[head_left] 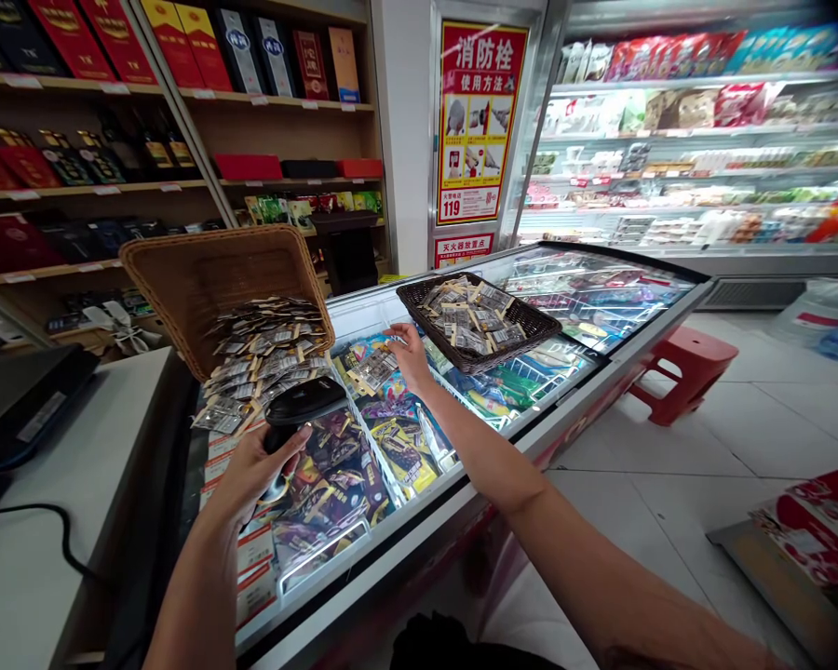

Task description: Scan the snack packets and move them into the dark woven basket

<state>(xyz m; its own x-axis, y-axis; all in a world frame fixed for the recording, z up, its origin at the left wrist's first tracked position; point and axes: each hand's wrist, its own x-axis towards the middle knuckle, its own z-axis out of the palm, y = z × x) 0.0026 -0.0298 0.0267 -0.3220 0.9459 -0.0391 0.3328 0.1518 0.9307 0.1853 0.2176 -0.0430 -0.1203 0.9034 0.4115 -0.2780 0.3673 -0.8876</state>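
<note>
My left hand (255, 465) is wrapped round the handle of a black handheld barcode scanner (305, 400), its head pointing away to the right. My right hand (411, 361) reaches over the glass of the chest freezer (384, 507) and pinches a small clear snack packet (373, 370) with a printed label. On the left, a tan wicker basket (213, 265) lies tilted on its side, and a heap of similar packets (269, 349) spills from it towards the scanner. A dark brown woven tray (429, 316) holding more of these packets (471, 316) sits to the right of my right hand.
Frozen goods show beneath the freezer glass. A white counter (112, 447) with a black device (20, 400) stands at the left. Shelves of boxed bottles (251, 98) are behind. A red stool (691, 368) and a red-and-white carton (817, 521) are on the floor to the right.
</note>
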